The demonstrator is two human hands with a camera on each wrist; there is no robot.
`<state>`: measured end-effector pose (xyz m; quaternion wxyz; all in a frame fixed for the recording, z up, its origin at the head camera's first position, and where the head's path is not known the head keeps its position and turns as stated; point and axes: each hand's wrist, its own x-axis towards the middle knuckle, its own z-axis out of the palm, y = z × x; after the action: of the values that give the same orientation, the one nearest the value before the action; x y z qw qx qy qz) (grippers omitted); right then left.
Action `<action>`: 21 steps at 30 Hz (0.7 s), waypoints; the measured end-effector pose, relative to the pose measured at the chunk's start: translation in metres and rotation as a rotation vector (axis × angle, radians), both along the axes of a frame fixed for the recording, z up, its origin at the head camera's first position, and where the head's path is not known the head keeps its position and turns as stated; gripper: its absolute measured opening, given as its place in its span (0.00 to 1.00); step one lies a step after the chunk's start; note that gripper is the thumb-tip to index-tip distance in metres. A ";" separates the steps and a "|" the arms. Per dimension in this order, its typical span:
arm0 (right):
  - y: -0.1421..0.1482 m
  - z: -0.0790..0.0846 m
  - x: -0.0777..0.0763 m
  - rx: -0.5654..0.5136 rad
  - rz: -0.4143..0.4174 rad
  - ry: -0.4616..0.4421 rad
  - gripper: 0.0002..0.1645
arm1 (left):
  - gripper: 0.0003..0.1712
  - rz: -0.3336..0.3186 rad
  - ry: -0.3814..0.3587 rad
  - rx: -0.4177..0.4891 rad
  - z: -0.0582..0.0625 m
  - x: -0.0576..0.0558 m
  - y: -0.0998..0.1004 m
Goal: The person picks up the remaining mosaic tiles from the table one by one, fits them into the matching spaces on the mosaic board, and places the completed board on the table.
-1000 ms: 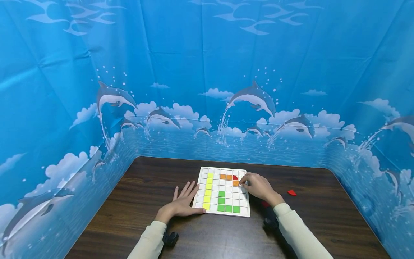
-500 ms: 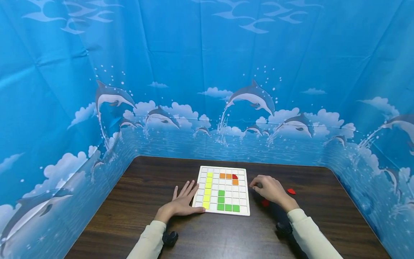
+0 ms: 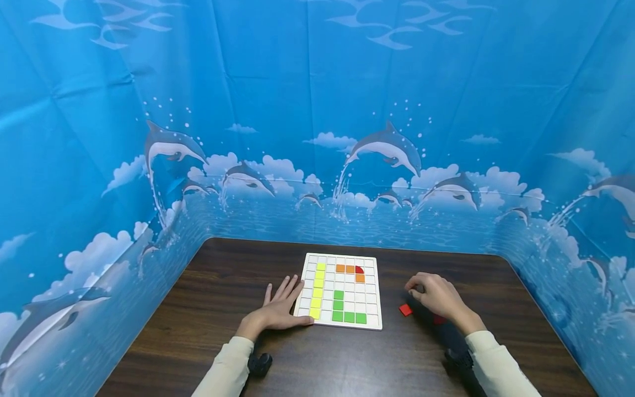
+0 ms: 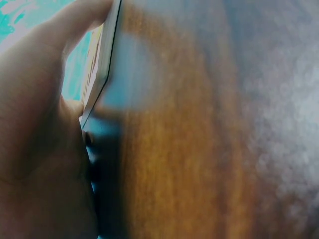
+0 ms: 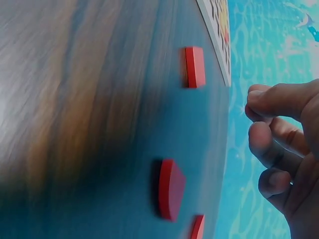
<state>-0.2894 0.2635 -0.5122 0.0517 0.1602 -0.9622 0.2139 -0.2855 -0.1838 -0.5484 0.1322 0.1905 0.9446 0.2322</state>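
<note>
A white square grid board lies on the dark wooden table, with yellow, orange, green and red pieces in its cells. My left hand is spread along the board's left side, its thumb on the near left corner. In the left wrist view the board's edge shows beside that thumb. To the right of the board, my right hand hovers above the table with loosely curled fingers and nothing visible between them. A red square piece lies left of it. Another red piece is partly hidden beneath the hand.
The right wrist view shows a pointed red piece and part of a further red piece on the table. A blue curtain printed with dolphins stands around the table. Dark wrist cameras hang under the wrists.
My right hand has left the board's right edge and moved right over the table, uncovering the red square and covering the other red piece. My left hand stays at the board.
</note>
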 end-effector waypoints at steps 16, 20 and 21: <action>0.043 -0.010 0.026 0.036 -0.014 -0.036 0.07 | 0.69 0.000 0.027 -0.009 -0.005 -0.002 -0.001; 0.050 -0.011 0.031 0.000 -0.028 -0.106 0.07 | 0.70 0.004 -0.005 0.000 0.006 0.004 0.002; 0.051 -0.012 0.033 -0.011 -0.030 -0.128 0.08 | 0.70 0.008 -0.015 0.003 0.009 0.005 0.003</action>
<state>-0.2564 0.3148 -0.5242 -0.0061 0.1315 -0.9646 0.2283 -0.2803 -0.1813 -0.5397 0.1379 0.1852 0.9440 0.2358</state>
